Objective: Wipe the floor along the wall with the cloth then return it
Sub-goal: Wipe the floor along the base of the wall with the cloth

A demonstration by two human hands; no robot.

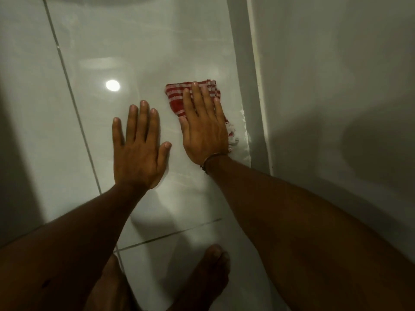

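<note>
A red and white striped cloth [176,98] lies flat on the glossy white floor tile [139,52], close to the base of the wall [325,86] on the right. My right hand [203,129] rests palm down on the cloth with fingers spread, pressing it against the floor; a thin band circles that wrist. The cloth's frayed edge sticks out beside the hand toward the wall. My left hand [138,149] lies flat on the bare tile just left of the cloth, fingers apart, holding nothing.
A white skirting strip [258,97] runs along the foot of the wall. Dark grout lines [74,102] cross the tiles. My bare feet [208,272] stand at the bottom of the view. A ceiling light glares off the tile [113,85].
</note>
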